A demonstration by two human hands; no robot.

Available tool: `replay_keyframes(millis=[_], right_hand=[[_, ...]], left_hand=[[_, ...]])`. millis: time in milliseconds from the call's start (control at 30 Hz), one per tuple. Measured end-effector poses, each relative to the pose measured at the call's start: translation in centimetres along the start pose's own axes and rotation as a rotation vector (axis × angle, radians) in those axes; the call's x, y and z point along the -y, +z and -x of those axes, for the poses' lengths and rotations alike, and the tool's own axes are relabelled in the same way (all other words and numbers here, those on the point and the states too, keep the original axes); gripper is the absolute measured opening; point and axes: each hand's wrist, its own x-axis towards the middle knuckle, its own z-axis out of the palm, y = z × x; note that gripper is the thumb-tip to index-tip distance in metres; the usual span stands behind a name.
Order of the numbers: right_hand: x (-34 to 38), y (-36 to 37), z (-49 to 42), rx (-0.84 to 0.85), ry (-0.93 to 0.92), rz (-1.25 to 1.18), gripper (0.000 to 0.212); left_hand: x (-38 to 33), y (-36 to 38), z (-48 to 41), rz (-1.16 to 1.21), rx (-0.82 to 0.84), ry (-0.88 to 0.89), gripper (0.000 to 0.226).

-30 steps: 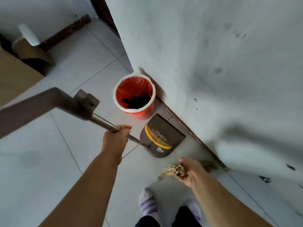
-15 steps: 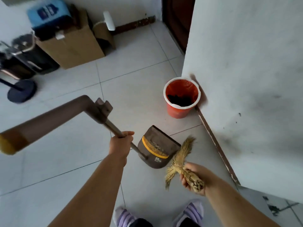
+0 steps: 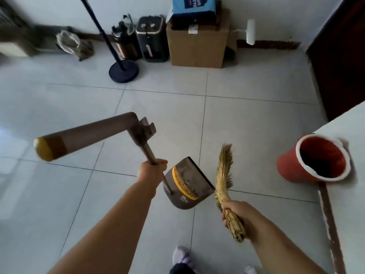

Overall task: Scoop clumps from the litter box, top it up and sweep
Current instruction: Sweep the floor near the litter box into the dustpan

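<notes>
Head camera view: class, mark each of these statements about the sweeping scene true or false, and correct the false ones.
1. The left hand grips the shaft of the brown long-handled dustpan. True.
2. The right hand holds a blue plastic brush. False: its fingers are curled round a straw hand broom.
3. The red bucket with a white rim sits on the floor by the white wall on the right. True.
4. The brown cardboard box lies in the middle of the floor. False: it stands against the far wall.
</notes>
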Motion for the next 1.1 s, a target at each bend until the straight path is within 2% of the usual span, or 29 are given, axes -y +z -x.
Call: replay_keyframes(millis=[133,367,467,600,900,967,1100], right_hand=[[6.0,7.3,-0.1,0.019,-0.087,0.124,0.015],[18.4,21.0,-1.8,0.144,-0.119,0.148,0.003],[24.2,27.3,-3.8,0.205,-0.087,0.185,0.016],[30.9,35.4,-6.0,0.253,-0.077,0.290,0.021],[43.2,53.7,-10.7,0.270,-0.051,0.359,0.025],[45.6,57.7,-12.0,0.267,-0.036,0.384,0.031],[51.0,66.2,-15.0,0.249,-0.035,0.326,0.022]], left_hand=[[-2.7,-7.6,-3.5,0.041,-0.098,0.005,0.017],[-8.6,-19.0,-11.2,0.141,-0.273,-0.004,0.018],[-11.2,-23.4,-14.9,0.198,-0.346,-0.026,0.018],[-14.8,-28.6,-19.4,0.271,-0.429,-0.033,0.020],[-21.6,-41.0,-31.3,0.400,-0.545,-0.057,0.017],[-23.1,-43.9,-35.0,0.412,-0.538,-0.059,0.016],[-26.7,-50.1,-43.8,0.379,-0.504,-0.083,0.016]])
